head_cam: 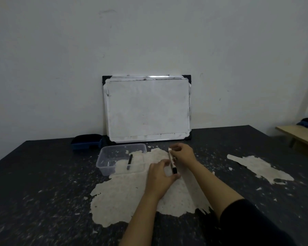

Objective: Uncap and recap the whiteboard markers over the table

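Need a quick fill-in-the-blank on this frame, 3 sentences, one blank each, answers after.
1. The white-barrelled marker with a black cap is held by ____ hands, the left hand at its black cap end and the right hand at its far end.
2. A second, black marker lies inside the clear plastic ____.
3. The framed whiteboard leans against the ____.

Missing words: both; container; wall

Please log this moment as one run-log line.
marker: both hands, cap on | left hand at cap | right hand on barrel | second marker in tub
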The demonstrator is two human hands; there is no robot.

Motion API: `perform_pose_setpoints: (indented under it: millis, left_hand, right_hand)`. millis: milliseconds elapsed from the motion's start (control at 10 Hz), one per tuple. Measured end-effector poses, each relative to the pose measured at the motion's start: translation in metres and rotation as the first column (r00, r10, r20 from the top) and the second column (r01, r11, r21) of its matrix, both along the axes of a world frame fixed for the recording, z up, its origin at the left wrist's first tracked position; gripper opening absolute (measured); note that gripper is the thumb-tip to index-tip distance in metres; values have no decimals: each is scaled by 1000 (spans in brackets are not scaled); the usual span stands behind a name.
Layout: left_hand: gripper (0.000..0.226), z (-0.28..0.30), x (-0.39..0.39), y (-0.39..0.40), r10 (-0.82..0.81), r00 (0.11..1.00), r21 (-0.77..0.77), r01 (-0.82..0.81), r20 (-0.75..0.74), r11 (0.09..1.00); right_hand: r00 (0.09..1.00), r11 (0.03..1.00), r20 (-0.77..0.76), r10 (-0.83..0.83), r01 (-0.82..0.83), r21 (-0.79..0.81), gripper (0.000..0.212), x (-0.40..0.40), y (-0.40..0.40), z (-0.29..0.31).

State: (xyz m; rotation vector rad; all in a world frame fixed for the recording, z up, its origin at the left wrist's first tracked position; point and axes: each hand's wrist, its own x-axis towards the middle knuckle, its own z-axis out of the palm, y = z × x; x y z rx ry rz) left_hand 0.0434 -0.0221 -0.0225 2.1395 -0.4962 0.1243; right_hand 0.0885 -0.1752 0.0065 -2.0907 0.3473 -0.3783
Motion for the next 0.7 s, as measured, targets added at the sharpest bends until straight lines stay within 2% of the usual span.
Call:
perform_pose_setpoints:
  millis: [100, 500, 700]
  left_hand:
    - [62, -1, 0, -1, -3, 1000, -7, 3, 21, 1000]
    - [71, 3, -7, 0, -9, 1000, 17, 9, 4, 1000]
    - [71, 14, -14, 6, -13, 999, -63, 11, -37, 998]
  right_hand:
    - [1000, 1000, -12, 12, -12, -13, 30, 3, 1, 4]
    - [1000, 999, -4, 9, -9, -35, 31, -8, 5, 10]
    - [1000, 998, -29, 12, -14, -69, 27, -24, 6, 22]
